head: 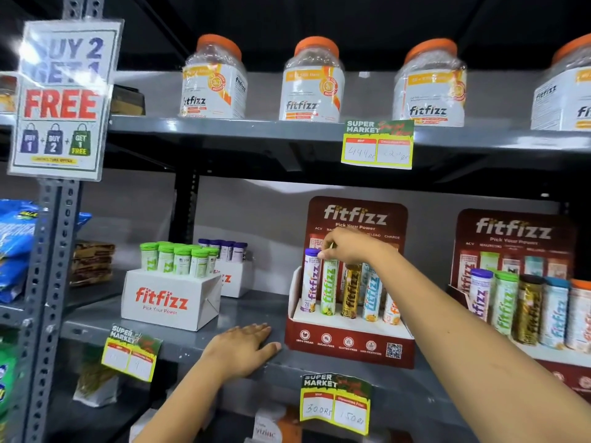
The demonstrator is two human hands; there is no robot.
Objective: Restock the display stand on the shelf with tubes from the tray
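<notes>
A red display stand [348,335] sits on the middle shelf [243,311] with a row of upright tubes: purple [311,279], green [329,290], gold [351,290], blue [371,297] and orange [392,310]. My right hand [350,247] reaches in from the right, its fingers pinched over the top of the green tube and hiding its cap. My left hand [244,345] lies flat on the shelf's front edge, left of the stand, holding nothing. The white tray [169,302] with several green-capped tubes [180,260] stands further left.
Behind the tray is a second white box with purple-capped tubes [225,247]. Another full red stand [515,282] stands at the right. Orange-lidded jars [311,81] line the upper shelf. Price tags [335,402] hang off the shelf edges. A promo sign [62,97] hangs on the left post.
</notes>
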